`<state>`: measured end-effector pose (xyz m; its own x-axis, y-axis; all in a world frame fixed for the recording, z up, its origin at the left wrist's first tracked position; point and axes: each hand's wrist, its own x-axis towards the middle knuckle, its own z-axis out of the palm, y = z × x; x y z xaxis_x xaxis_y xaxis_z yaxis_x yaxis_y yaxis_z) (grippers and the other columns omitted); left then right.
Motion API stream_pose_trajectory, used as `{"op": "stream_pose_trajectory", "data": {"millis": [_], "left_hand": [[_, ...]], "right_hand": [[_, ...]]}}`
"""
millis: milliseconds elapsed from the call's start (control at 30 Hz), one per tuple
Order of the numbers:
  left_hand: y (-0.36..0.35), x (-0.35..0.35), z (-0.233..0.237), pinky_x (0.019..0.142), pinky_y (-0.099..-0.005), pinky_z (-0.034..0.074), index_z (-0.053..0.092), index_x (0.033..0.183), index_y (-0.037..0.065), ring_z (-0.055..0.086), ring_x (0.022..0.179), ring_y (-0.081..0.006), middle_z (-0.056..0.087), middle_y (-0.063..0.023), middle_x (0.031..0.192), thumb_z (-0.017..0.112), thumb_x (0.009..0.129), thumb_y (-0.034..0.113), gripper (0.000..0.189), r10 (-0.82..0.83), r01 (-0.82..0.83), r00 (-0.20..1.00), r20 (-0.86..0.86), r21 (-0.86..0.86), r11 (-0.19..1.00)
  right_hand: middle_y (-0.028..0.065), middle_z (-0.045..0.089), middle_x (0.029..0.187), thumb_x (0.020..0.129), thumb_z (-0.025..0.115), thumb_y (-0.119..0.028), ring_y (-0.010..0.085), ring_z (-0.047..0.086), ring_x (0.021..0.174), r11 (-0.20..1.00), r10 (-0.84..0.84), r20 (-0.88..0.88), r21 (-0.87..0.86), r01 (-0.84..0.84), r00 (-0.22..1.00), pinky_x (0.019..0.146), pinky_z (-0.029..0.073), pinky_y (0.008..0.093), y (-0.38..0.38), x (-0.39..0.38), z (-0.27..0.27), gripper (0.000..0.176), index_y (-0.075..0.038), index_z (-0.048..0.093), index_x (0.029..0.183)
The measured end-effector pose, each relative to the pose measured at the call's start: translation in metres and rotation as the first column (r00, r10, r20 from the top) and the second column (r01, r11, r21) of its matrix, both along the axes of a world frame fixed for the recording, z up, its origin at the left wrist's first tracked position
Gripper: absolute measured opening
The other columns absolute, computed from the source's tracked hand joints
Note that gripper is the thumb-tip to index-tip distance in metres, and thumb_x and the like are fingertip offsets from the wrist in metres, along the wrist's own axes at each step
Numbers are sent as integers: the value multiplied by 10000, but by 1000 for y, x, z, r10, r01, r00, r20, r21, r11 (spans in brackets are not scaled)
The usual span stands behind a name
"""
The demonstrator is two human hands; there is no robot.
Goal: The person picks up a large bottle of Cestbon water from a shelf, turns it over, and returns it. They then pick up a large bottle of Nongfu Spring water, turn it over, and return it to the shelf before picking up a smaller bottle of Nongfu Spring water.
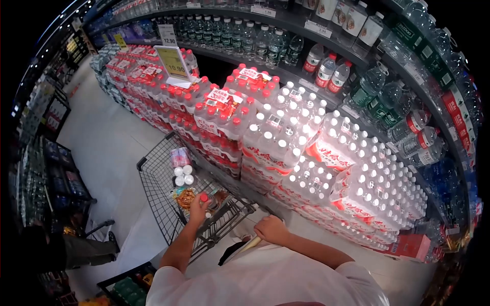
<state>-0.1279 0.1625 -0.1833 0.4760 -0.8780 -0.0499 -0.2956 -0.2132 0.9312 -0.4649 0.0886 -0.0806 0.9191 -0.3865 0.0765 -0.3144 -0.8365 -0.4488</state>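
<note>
A red-capped bottle [204,198] is gripped, cap upward, by the left hand [196,208]; well apart from it, the cart handle [249,244] is apparently grasped by the right hand [272,229].

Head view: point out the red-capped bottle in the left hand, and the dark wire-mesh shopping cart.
Red-capped bottle [204,197], head view: its red cap.
Dark wire-mesh shopping cart [141,163], head view: a rim corner.
</note>
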Motion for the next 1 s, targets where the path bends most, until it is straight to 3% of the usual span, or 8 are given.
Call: {"op": "stream_pose_trajectory", "data": {"millis": [133, 267, 400, 533, 633, 800, 900, 1000], "left_hand": [[19, -25, 51, 904, -293, 454, 556, 1183, -4, 568, 1006, -169, 577, -76, 1064, 695, 862, 57, 354, 161, -208, 957, -240, -190, 960], [11, -52, 137, 861, -262, 441, 559, 1170, 9, 536, 966, -137, 533, -49, 1066, 635, 887, 37, 294, 152, -180, 982, -115, -286, 941], [-7, -89, 259, 851, -273, 465, 563, 1187, 16, 569, 940, -124, 600, -42, 1065, 587, 934, 87, 263, 138, -245, 953, -270, -417, 875], [-26, -111, 310, 837, -341, 530, 556, 1126, 30, 631, 925, -168, 628, -76, 995, 470, 1020, 423, 416, 107, -259, 911, -398, -348, 901], [-37, -117, 318, 922, -423, 514, 530, 1221, 62, 625, 1044, -250, 630, -140, 1104, 436, 993, 541, 539, 2, -129, 905, -425, -270, 954], [-47, -155, 307, 1068, -521, 415, 344, 1468, 125, 468, 1308, -381, 431, -233, 1449, 448, 939, 612, 726, -546, -61, 180, -818, -564, 824], [-57, -176, 302, 1011, -497, 472, 312, 1473, 126, 555, 1212, -358, 524, -224, 1355, 464, 969, 464, 626, -485, -104, 149, -862, -501, 859], [-61, -168, 325, 881, -406, 536, 307, 1454, 128, 609, 1082, -272, 585, -158, 1212, 532, 967, 271, 555, -328, -137, 442, -835, -424, 895]], "right_hand": [[57, 683, 862, 855, 632, -240, 252, 614, 842, 910, -288, 162, 352, 217, 944, 767, 481, 376, -14, 9, 18, 183, -72, 697, 891], [68, 662, 1079, 923, 639, -319, 208, 618, 985, 399, -523, 132, 911, 105, 842, 874, 469, 327, -32, 21, -7, 359, -44, 615, 1153], [97, 555, 1294, 970, 517, -470, 244, 563, 1160, -188, -449, -187, 976, 112, 874, 986, 427, 406, -40, 36, 58, 599, -60, 406, 1393], [161, 526, 1356, 963, 460, -573, 299, 578, 1155, -728, -205, 206, 621, -289, 957, 920, 492, 486, -25, 32, 108, 718, -56, 346, 1448], [198, 589, 1248, 923, 521, -591, 314, 626, 1061, -696, -130, 450, 593, -405, 883, 834, 538, 444, -16, 23, 105, 799, -22, 338, 1453], [235, 629, 1108, 811, 608, -667, 343, 664, 931, -797, -92, 570, 450, -404, 817, 691, 556, 413, -16, 5, 143, 963, 15, 337, 1434], [248, 617, 1140, 842, 564, -667, 365, 656, 941, -901, -76, 682, 266, -343, 728, 718, 548, 437, -14, 8, 157, 901, 5, 373, 1411], [234, 608, 1183, 892, 515, -636, 350, 653, 970, -736, -152, 469, 533, -416, 870, 759, 541, 444, -11, 1, 158, 815, -15, 391, 1406]]}}
